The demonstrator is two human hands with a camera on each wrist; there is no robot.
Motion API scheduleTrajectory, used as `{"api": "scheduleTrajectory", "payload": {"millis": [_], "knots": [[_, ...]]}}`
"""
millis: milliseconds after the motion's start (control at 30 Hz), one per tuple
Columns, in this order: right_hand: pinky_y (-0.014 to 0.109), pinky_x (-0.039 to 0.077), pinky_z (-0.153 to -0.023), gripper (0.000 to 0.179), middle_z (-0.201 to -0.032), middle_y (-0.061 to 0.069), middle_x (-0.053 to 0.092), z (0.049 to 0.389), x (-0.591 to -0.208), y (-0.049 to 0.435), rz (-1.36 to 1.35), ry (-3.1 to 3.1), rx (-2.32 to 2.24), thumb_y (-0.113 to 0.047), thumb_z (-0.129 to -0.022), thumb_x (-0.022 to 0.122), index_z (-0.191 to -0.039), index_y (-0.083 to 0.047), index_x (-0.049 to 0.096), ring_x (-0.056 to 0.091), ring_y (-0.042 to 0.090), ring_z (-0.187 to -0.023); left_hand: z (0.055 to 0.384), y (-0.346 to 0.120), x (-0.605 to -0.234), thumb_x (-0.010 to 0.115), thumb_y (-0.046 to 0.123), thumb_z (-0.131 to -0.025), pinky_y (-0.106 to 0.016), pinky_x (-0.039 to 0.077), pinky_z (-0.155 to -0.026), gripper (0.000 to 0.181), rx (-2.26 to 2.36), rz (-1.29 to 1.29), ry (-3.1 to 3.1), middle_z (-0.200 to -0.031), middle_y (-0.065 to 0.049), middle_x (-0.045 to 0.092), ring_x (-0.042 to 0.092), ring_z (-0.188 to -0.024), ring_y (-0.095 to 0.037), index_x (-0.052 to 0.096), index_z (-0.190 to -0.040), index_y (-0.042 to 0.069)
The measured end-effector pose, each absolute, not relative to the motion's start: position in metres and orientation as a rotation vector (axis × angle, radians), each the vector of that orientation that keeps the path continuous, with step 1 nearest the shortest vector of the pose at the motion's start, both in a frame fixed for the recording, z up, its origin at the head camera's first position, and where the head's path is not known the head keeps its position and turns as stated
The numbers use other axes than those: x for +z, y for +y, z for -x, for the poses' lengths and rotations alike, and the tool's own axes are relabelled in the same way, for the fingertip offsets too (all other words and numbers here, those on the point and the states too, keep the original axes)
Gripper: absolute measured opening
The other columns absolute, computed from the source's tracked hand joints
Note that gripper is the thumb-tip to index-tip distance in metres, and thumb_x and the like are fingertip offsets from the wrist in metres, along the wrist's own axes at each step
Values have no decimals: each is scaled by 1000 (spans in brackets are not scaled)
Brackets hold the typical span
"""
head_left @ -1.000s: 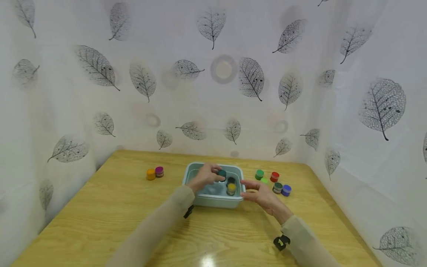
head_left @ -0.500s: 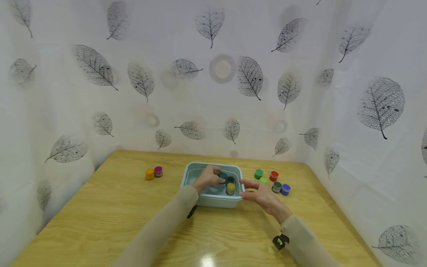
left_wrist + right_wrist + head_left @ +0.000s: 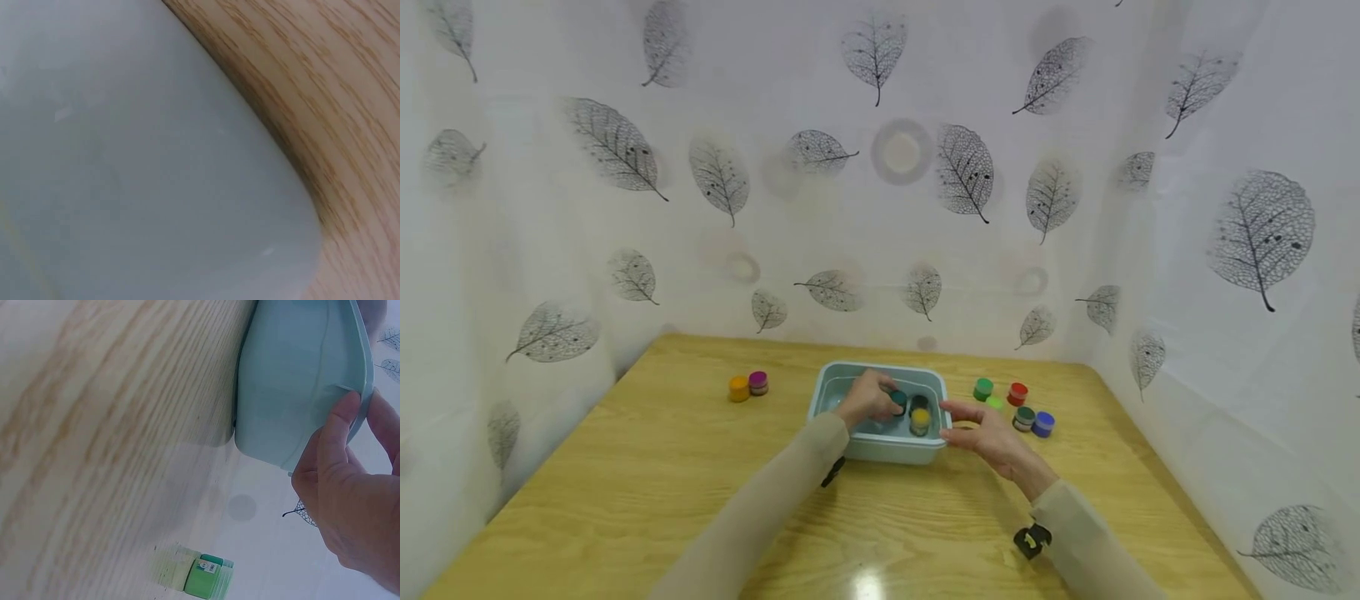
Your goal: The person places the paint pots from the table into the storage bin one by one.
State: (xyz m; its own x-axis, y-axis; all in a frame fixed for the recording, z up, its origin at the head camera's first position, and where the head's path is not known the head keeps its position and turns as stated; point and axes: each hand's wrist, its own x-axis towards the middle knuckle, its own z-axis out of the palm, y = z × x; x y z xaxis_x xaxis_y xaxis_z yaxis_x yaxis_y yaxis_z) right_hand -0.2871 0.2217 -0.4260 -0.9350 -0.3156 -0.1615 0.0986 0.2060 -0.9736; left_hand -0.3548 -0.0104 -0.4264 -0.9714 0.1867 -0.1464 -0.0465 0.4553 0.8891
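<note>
The left grip [image 3: 868,397] holds a teal jar [image 3: 898,402] inside the tub [image 3: 887,451].

I have the plastic tub [image 3: 887,451] on the table [image 3: 880,517], the curtain [image 3: 880,233] behind it at 12 o'clock. Inside, 3 paint jars [image 3: 920,423] are toward 3 o'clock, 1 of them in the left hand [image 3: 869,397]. At the tub's 3 o'clock rim is the right hand [image 3: 991,437]. Outside I count 2 jars [image 3: 739,389] at 10 o'clock and 5 jars [image 3: 1042,424] at 3 o'clock.
</note>
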Motion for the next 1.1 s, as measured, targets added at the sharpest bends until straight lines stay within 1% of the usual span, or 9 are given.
{"api": "scheduleTrajectory", "payload": {"millis": [133, 267, 333, 433, 600, 767, 867, 1000, 1100], "knots": [[50, 51, -103, 65, -142, 27, 37, 287, -426, 222, 211, 2157, -1786, -13, -90, 72, -146, 0, 42, 59, 16, -102, 355, -10, -428, 80, -6, -73, -30, 61, -56, 38, 1534, -115, 2477, -80, -17, 72, 70, -61, -20, 71, -109, -2], [50, 50, -104, 65, -143, 27, 37, 287, -426, 222, 201, 2155, -1780, -14, -90, 72, -146, 0, 42, 59, 16, -103, 354, -10, -431, 80, -7, -72, -34, 62, -58, 39, 1536, -108, 2489, -73, -16, 72, 69, -59, -20, 70, -110, -3], [50, 50, -104, 65, -144, 26, 37, 287, -426, 222, 195, 2158, -1774, -14, -90, 72, -147, -1, 42, 59, 16, -103, 354, -10, -432, 80, -7, -72, -35, 62, -60, 39, 1526, -103, 2498, -73, -15, 72, 70, -60, -21, 70, -110, -3], [49, 50, -103, 64, -145, 27, 36, 287, -426, 222, 191, 2160, -1776, -13, -90, 71, -146, -1, 42, 59, 16, -103, 354, -10, -432, 80, -8, -72, -36, 63, -61, 38, 1515, -99, 2508, -77, -17, 71, 71, -63, -24, 70, -109, -3], [49, 50, -103, 64, -144, 26, 38, 288, -426, 221, 173, 2157, -1792, -12, -89, 72, -146, -1, 43, 60, 16, -101, 356, -9, -433, 80, -9, -71, -33, 63, -59, 39, 1514, -68, 2503, -90, -22, 69, 72, -65, -26, 70, -108, -2], [47, 51, -102, 64, -142, 25, 41, 288, -427, 221, 163, 2153, -1797, -11, -90, 71, -146, -1, 43, 62, 15, -99, 358, -7, -434, 79, -9, -73, -32, 63, -63, 38, 1510, -47, 2480, -100, -25, 66, 73, -68, -26, 70, -110, -2], [46, 52, -102, 63, -141, 25, 41, 288, -428, 222, 165, 2151, -1796, -11, -90, 71, -146, 0, 43, 62, 14, -99, 358, -7, -435, 77, -10, -75, -33, 63, -65, 38, 1538, -47, 2454, -102, -25, 65, 73, -69, -26, 68, -111, -4], [46, 52, -102, 64, -142, 26, 41, 289, -428, 222, 165, 2150, -1794, -11, -89, 72, -146, -1, 44, 62, 15, -99, 357, -8, -435, 74, -11, -77, -31, 63, -64, 37, 1552, -88, 2459, -96, -24, 68, 73, -70, -26, 65, -113, -7], [48, 51, -103, 64, -143, 26, 40, 289, -429, 223, 172, 2152, -1792, -12, -89, 72, -146, -1, 43, 62, 15, -99, 357, -8, -433, 71, -11, -79, -31, 63, -68, 36, 1560, -101, 2451, -95, -24, 69, 73, -76, -30, 64, -114, -8]]}}
